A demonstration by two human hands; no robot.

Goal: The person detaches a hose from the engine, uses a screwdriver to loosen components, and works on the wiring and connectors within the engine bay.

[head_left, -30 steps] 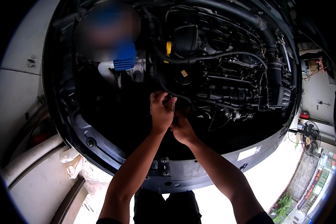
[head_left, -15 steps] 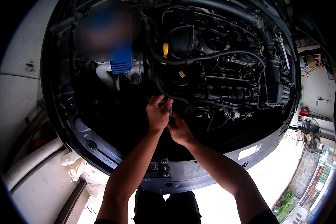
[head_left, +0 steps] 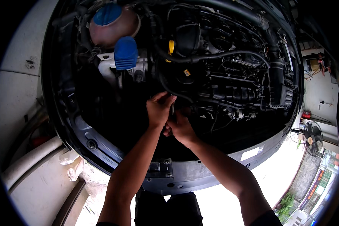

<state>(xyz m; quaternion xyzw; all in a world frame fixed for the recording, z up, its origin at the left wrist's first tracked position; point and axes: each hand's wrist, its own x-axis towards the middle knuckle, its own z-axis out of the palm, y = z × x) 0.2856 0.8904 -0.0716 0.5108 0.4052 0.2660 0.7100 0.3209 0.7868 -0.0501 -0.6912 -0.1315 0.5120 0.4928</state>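
Observation:
Both hands are deep in a car's open engine bay, close together at its front middle. My left hand is closed, thumb and fingertips pinched at the upper end of a thin metal rod, with a black hose just above them. Just below and to the right, my right hand has its fingers curled in near the rod's lower end. What those fingers hold, if anything, is hidden in shadow. Beyond the hands lies a dark round cover with a small yellow label.
A pinkish tank with a blue cap stands far left, near a blue ribbed cover. A yellow loop handle sits beside the dark engine. The front crossmember passes beneath my forearms. A fan stands at right.
My left fingertips have lifted slightly, and more of the thin rod shows between the hands. The right hand's curled fingers have come into sight. The whole view has shifted a little.

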